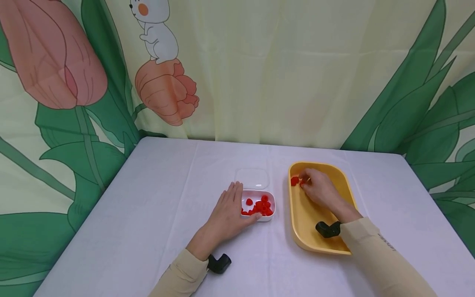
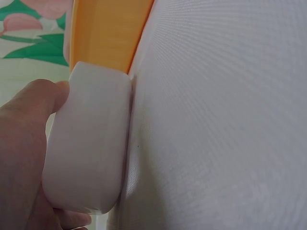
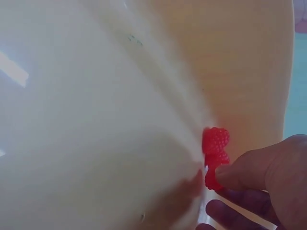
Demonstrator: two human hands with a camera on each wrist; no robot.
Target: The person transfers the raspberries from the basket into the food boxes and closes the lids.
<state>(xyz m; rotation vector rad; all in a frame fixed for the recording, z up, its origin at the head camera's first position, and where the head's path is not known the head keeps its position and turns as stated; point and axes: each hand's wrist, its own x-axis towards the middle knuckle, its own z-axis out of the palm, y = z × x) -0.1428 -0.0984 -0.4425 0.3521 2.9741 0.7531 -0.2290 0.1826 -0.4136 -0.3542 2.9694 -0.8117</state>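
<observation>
A small white box (image 1: pixel 272 208) with several red toy raspberries (image 1: pixel 262 206) inside stands mid-table. My left hand (image 1: pixel 228 212) holds the box at its left end, fingers along that end and thumb over the near rim; the left wrist view shows the thumb (image 2: pixel 50 91) against the box's wall (image 2: pixel 88 139). Inside the yellow tray (image 1: pixel 306 243), at its far left corner, my right hand (image 1: pixel 320 187) pinches a red raspberry (image 3: pixel 212 178) between thumb and fingers. Other raspberries (image 3: pixel 217 139) lie right beside it, touching the tray's side.
A clear plastic lid (image 1: pixel 252 178) lies flat just behind the white box. The yellow tray stands right of the box, a narrow gap between them. A printed curtain (image 1: pixel 282 82) hangs behind the white-covered table (image 1: pixel 148 214). Each wrist carries a black camera mount (image 1: pixel 219 264).
</observation>
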